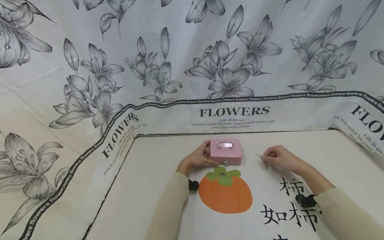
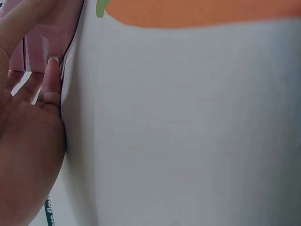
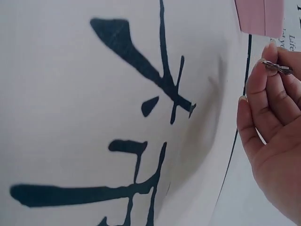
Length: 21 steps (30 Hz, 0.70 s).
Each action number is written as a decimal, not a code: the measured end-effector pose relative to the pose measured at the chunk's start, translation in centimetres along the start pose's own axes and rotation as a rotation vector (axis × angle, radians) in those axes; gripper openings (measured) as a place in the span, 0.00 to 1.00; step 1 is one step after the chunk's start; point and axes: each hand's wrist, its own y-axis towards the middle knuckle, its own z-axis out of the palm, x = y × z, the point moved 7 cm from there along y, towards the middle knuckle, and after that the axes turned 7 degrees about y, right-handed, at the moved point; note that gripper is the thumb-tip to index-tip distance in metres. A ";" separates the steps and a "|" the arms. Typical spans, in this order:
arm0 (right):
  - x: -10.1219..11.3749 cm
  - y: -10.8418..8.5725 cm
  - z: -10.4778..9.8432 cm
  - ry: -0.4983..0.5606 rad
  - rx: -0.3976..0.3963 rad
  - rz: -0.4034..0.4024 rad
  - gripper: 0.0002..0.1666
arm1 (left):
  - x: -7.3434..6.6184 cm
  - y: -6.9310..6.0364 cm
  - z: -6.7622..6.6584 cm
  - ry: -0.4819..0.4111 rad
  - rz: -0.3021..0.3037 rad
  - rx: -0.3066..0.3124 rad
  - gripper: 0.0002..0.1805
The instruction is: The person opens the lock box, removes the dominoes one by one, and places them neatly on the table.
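Note:
A pink metal cash box (image 1: 225,152) with a folding handle on its lid and a lock at the front sits closed on the table. My left hand (image 1: 198,158) holds its left end, thumb along the front and fingers at the side. In the left wrist view, fingers of that hand (image 2: 30,155) touch the pink box (image 2: 40,42). Right of the box, my right hand (image 1: 277,158) pinches a small silver key (image 1: 260,156) between thumb and fingertips, apart from the box. In the right wrist view only a metal ring-like part (image 3: 277,68) of it shows.
The white table cover (image 1: 150,186) bears a printed orange persimmon (image 1: 225,195) in front of the box and black written characters (image 1: 289,215) at the right. A flower-printed curtain (image 1: 168,116) stands behind the table and along its sides.

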 end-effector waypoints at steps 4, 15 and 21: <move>0.8 -0.7 0.6 0.004 -0.010 -0.019 0.12 | 0.1 -0.1 0.1 -0.002 -0.002 0.002 0.57; 2.7 -1.5 2.1 -0.086 -0.084 -0.075 0.09 | 0.1 -0.5 0.1 -0.002 0.009 0.001 0.56; 3.1 -1.5 2.6 -0.093 -0.099 -0.094 0.07 | 0.0 -0.4 0.1 0.011 0.018 -0.007 0.55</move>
